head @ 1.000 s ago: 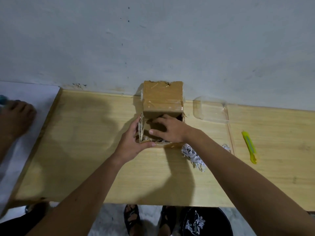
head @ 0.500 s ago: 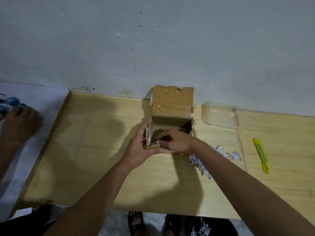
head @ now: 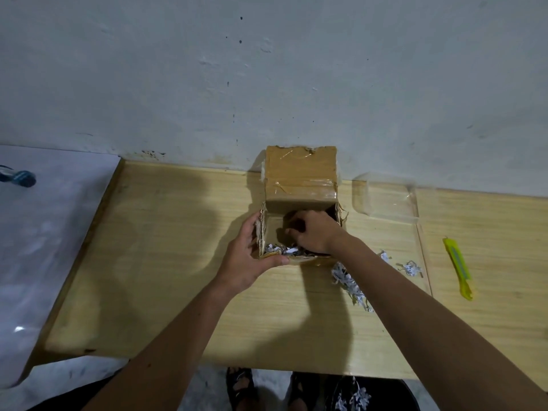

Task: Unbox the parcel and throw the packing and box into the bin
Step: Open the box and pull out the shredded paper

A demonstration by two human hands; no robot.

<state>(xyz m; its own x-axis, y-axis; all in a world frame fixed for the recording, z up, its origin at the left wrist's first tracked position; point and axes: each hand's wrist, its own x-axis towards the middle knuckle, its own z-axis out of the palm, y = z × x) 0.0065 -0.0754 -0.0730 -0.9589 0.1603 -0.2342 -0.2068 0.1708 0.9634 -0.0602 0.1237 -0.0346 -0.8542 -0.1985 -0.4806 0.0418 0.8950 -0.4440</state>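
Fingers (head: pixel 292 229) of the right hand (head: pixel 315 232) curl down inside the open cardboard box (head: pixel 299 185), bunched together as if gathering something, though what they pinch, if anything, is hidden by the hand itself. White shredded paper packing (head: pixel 278 250) lies in the near part of the box, just beside those fingers. Bracing the box so it does not slide while the other hand digs, the left hand (head: pixel 249 259) cups the near left corner, thumb along the front edge and fingers spread up the left wall. The box sits on the wooden table (head: pixel 166 262) close to the wall, its taped lid flap standing upright at the back (which keeps the opening clear). More loose shredded paper (head: pixel 351 284) lies on the table just right of the box, under the right forearm. A clear plastic piece (head: pixel 388 200) rests near the wall, and a yellow utility knife (head: pixel 458 268) lies well apart to the right. No bin shows.
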